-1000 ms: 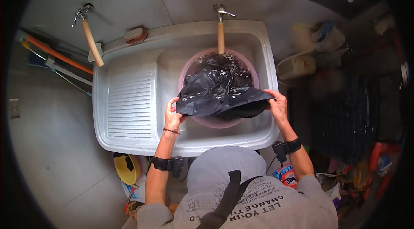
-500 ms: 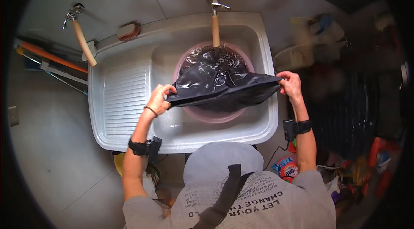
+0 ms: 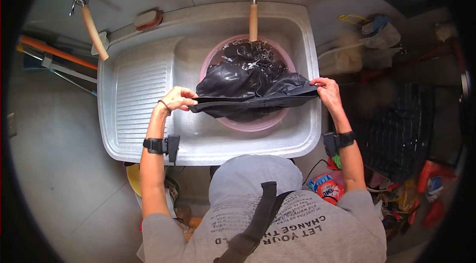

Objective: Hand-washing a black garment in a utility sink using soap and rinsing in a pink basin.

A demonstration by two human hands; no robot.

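A wet black garment [image 3: 255, 106] is stretched sideways between my two hands, its long banded edge pulled nearly straight. My left hand [image 3: 178, 99] pinches one end of that edge, and my right hand [image 3: 327, 92] pinches the other. Beneath it stands a round pink basin [image 3: 250, 127] of water, where the rest of the dark cloth lies partly under the surface. A tap with a tan hose [image 3: 253, 24] hangs over the basin's far side, and the water below it is rippled. The garment hides much of the basin's near half.
The basin stands in a grey stone sink [image 3: 311, 55] with a ribbed washboard [image 3: 144, 107] on its left. A brush [image 3: 148, 20] rests on the back ledge. Another tap hose [image 3: 94, 32] hangs at the left. Dark striped cloth [image 3: 394, 134] and a detergent bag [image 3: 326, 186] are at the right.
The garment's edge has gone from slanted to nearly level, with its two layers now showing a narrow gap. Both hands keep their hold, and the whole view has shifted slightly.
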